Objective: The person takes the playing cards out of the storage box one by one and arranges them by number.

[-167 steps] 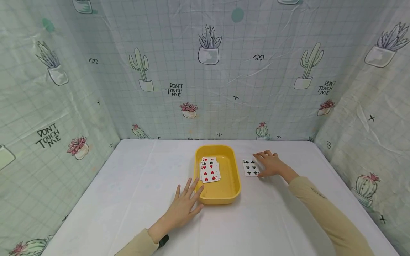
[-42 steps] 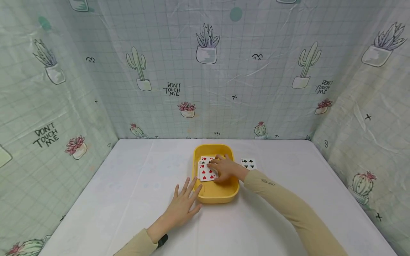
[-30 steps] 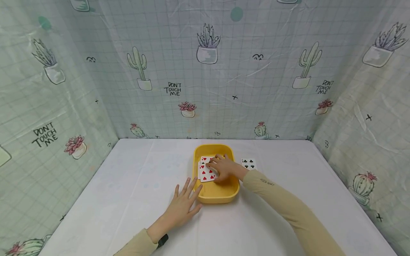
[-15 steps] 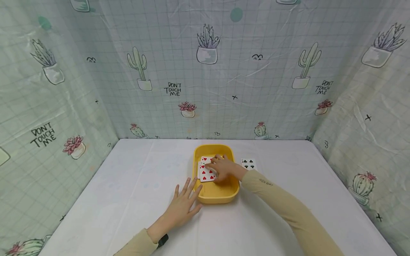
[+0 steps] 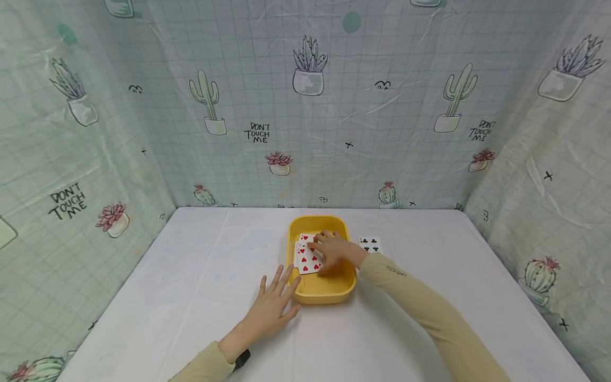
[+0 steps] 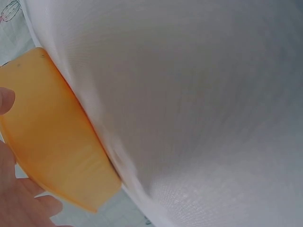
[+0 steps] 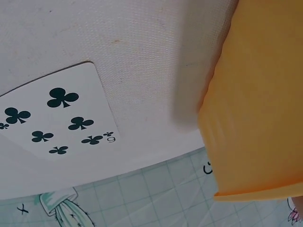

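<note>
Resting flat on the white table (image 5: 191, 297), the left hand (image 5: 273, 310) lies nearest the person, fingers straight and spread, holding nothing. Its fingertips touch the near left corner of the yellow tray (image 5: 322, 293), and the left wrist view shows a thumb and fingers right against the tray's outer wall (image 6: 52, 142). That contact likely serves to keep the light tray from sliding while the other hand works inside it.

Farther on, the right hand (image 5: 335, 252) reaches over the tray's right rim, its beige sleeve (image 5: 429, 313) crossing the table from the near right. The fingers are bent down onto a small fan of playing cards (image 5: 307, 257) lying face up on the tray floor, the top one showing red hearts. The fingertips press on the right edge of the cards; whether they pinch a card or only touch the pile cannot be told from here. The cards lie overlapped and slightly askew, which probably makes a single one easier to slide free.

Just beyond the tray's right side, apart from it, a nine of clubs (image 7: 52, 118) lies face up on the table, untouched.

Behind everything hangs a cactus-printed curtain (image 5: 310, 106), closing off the back and both sides.
</note>
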`<state>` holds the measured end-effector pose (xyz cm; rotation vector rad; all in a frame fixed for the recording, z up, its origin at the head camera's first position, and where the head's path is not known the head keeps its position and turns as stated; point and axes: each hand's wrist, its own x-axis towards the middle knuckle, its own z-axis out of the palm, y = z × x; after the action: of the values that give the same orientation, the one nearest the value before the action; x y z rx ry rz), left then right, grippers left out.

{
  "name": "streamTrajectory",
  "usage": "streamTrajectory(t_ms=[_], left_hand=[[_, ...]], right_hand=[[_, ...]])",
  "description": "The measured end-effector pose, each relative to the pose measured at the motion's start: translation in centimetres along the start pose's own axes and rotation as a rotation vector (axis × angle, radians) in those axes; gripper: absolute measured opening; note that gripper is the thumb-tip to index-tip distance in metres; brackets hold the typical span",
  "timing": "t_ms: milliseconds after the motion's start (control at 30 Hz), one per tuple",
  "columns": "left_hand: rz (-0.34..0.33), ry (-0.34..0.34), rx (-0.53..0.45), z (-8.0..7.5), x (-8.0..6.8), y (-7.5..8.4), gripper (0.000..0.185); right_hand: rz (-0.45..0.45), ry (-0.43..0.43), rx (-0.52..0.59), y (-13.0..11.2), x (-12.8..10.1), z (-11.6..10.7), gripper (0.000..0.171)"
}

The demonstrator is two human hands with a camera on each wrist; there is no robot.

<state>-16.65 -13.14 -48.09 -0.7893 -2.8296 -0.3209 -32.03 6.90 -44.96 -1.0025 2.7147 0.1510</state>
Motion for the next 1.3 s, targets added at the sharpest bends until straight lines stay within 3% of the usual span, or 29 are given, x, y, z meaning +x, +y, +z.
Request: streamTrajectory(t_ms=[500,1300], left_hand=[[-0.013,-0.016,0.003,-0.2,-0.1,0.1,0.06],[-0.008,0.003,-0.017,-0.1,0.0,0.1,0.061]], right_hand=[[0.008,0.033,-0.08,-0.6,0.4,0.2,0.082],[-0.043,0.18,-0.072,-0.3,-1.1,-1.0,0.083]])
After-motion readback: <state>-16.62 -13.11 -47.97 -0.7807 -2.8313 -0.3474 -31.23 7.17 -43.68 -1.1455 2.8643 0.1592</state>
